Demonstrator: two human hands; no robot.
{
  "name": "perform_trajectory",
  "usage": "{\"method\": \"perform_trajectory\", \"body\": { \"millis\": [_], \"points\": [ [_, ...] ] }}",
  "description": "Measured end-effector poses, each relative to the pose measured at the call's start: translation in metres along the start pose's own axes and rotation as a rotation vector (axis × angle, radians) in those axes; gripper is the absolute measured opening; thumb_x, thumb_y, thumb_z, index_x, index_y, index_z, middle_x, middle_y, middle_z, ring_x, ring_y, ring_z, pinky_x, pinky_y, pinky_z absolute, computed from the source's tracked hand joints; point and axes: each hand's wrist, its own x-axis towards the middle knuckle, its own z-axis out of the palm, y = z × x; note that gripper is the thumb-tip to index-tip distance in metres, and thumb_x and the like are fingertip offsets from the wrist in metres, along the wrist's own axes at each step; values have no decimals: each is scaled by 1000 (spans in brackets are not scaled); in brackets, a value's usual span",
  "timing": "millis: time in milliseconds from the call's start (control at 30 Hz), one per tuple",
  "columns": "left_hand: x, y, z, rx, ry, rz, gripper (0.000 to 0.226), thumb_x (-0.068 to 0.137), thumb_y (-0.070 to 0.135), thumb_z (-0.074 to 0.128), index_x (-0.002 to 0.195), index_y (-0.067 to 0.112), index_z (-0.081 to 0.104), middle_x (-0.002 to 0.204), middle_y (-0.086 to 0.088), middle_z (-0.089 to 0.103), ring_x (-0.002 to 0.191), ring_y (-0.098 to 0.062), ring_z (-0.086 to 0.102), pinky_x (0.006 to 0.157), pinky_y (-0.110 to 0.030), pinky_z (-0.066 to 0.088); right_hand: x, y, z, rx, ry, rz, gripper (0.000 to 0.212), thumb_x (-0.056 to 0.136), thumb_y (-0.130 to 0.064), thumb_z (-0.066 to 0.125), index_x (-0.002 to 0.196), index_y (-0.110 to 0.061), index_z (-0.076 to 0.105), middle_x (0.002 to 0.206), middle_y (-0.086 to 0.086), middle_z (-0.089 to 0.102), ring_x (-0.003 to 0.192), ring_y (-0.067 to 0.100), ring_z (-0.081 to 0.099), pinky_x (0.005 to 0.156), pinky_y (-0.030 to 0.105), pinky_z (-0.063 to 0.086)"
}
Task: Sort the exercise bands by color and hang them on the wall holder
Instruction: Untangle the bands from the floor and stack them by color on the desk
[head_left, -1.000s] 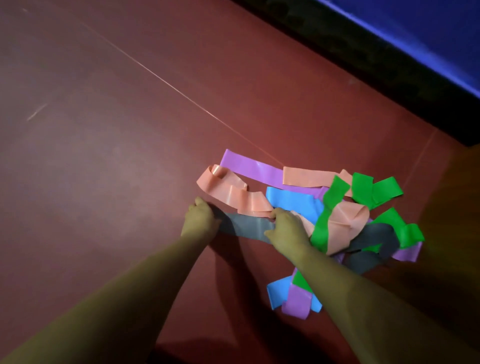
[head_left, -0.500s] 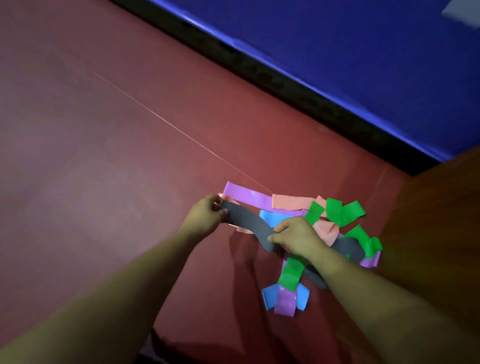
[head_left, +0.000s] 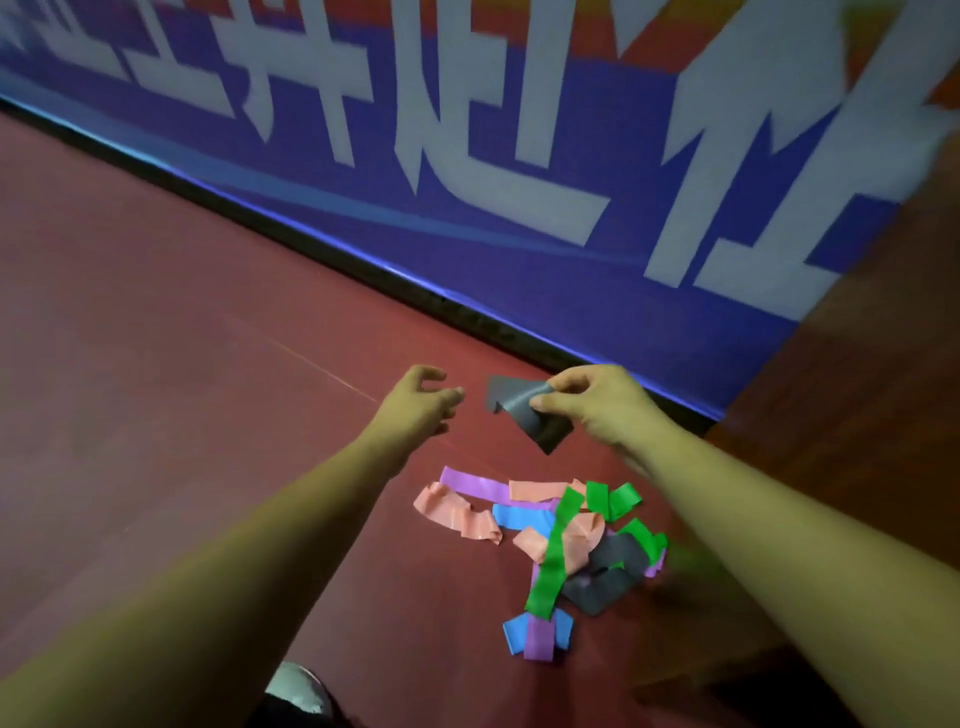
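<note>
**A:** Where are we in the sorting?

**B:** On grey, we judge. Our right hand (head_left: 597, 405) pinches a grey band (head_left: 540, 426) between thumb and fingers and holds it in the air above the pile (head_left: 561, 545) on the red floor (head_left: 156, 415).

**A:** And our left hand?

**B:** Our left hand (head_left: 415, 405) holds nothing. Its fingers are loosely curled, near the band's free end but apart from it.

**A:** What does the next move call for?

**B:** Probably the other grey band (head_left: 608, 577), which lies partly under a green band (head_left: 553, 561). We'd have to slide it free without dragging the pink band (head_left: 457, 512), blue band (head_left: 519, 514) or purple band (head_left: 475, 480) along.

**A:** Any bin or tray for the colours?

**B:** None that we see. The wall holder isn't in view either, only a blue wall (head_left: 519, 234) with white lettering.
</note>
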Motion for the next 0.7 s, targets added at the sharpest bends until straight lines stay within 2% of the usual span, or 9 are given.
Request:
{"method": "perform_trajectory", "body": {
  "millis": [67,133,233,300,400,533,700],
  "points": [
    [-33,19,5,38,-38,38,18,95,27,59,99,9,61,93,-12,67,88,-23,64,78,-33,51,-28,-27,-13,59,51,-22,10,77,-6,77,85,-7,71,62,0,60,53,4,49,48,12,40],
    [-68,38,13,-17,-167,46,33,98,38,52,92,9,68,94,-13,72,89,-22,68,79,-29,49,-54,-47,-23,141,98,11,9,78,-7,76,79,-10,68,56,0,56,54,12,48,45,18,38],
    [-117,64,25,25,-331,156,37,97,41,52,99,10,72,98,-7,75,93,-16,71,86,-30,50,-89,-73,-35,206,128,40,8,81,-12,74,77,-12,67,74,11,59,69,19,51,56,24,36],
    [-141,80,32,31,-324,258,23,96,28,58,100,9,70,91,-2,73,88,-13,69,84,-30,48,-112,-87,-42,247,137,19,6,83,-12,72,79,-13,67,82,13,62,78,20,55,64,29,41],
    [-166,106,38,-23,-245,377,11,94,10,59,97,3,68,84,-6,66,80,-17,59,79,-31,47,-142,-102,-56,280,160,-39,10,84,-11,72,76,-13,66,78,8,66,75,18,59,67,29,45],
    [-190,135,37,-7,-189,476,8,93,9,60,97,10,67,90,-7,70,83,-14,62,79,-32,49,-168,-111,-76,253,186,-85,10,78,-20,78,79,-13,71,83,3,72,80,16,61,67,31,44],
    [-216,156,33,8,-204,499,11,93,17,62,102,11,65,97,-9,72,81,-16,64,69,-34,50,-196,-125,-85,265,155,-147,18,78,-28,78,90,-16,71,89,1,72,86,16,63,71,31,45]
  ]
}}
